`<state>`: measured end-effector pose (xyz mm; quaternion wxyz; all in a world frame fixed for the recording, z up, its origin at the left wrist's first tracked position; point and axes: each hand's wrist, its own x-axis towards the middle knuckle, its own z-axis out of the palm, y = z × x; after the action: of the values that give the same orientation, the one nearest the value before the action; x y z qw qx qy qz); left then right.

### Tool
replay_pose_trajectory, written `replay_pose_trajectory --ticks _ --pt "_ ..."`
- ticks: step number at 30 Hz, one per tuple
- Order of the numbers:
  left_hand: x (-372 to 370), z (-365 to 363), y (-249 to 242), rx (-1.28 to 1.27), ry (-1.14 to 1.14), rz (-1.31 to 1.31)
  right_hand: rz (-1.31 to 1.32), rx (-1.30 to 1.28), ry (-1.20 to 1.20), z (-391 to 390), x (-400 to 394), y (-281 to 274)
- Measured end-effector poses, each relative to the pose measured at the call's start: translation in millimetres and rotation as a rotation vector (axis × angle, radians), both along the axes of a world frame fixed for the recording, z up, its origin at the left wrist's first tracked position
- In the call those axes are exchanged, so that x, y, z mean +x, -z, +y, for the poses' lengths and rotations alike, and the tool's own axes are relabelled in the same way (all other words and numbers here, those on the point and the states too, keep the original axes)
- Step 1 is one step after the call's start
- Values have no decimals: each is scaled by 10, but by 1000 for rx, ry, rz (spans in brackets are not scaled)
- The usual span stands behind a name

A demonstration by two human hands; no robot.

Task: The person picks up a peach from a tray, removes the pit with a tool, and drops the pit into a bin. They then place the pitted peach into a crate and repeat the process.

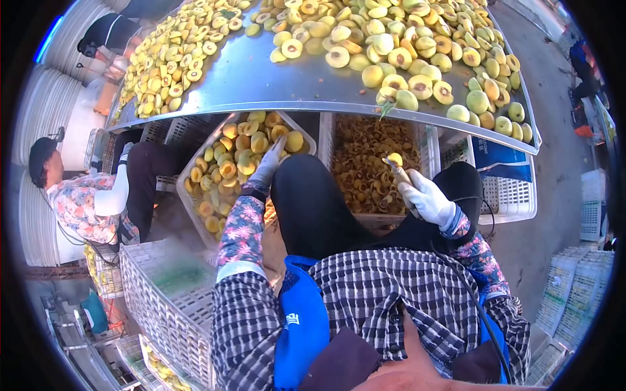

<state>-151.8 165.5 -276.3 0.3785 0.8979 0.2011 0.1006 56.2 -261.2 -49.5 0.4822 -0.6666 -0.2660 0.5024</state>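
Observation:
My left hand (267, 165), in a light glove, reaches over a crate (188, 193) of yellow peach halves (225, 169). Its fingers are stretched out beside a yellow peach (295, 141) at the crate's right side. Over my right knee, my gloved right hand (427, 199) is closed around the pale handle of a pitting knife (396, 171). A small yellow piece of fruit (394, 158) sits at the knife's tip. Below and between my knees stands a crate (427, 146) filled with brown peach pits (372, 163).
A metal table (254, 81) ahead carries heaps of halved peaches (417, 39), its front edge above both crates. Another person (88, 202) sits at the left. White baskets (166, 287) stand by my left side; a blue bag (501, 158) lies under the table's right end.

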Motion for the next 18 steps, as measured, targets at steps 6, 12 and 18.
replay_pose_trajectory --ticks 6,12,18 --pt "284 -579 -1102 104 -343 307 15 -135 57 -31 -30 -124" --pt "399 -570 -1010 190 -151 220 -2 -172 26 111 -103 58" --pt "422 -645 -972 266 -159 155 6 -212 29 106 -170 -105"
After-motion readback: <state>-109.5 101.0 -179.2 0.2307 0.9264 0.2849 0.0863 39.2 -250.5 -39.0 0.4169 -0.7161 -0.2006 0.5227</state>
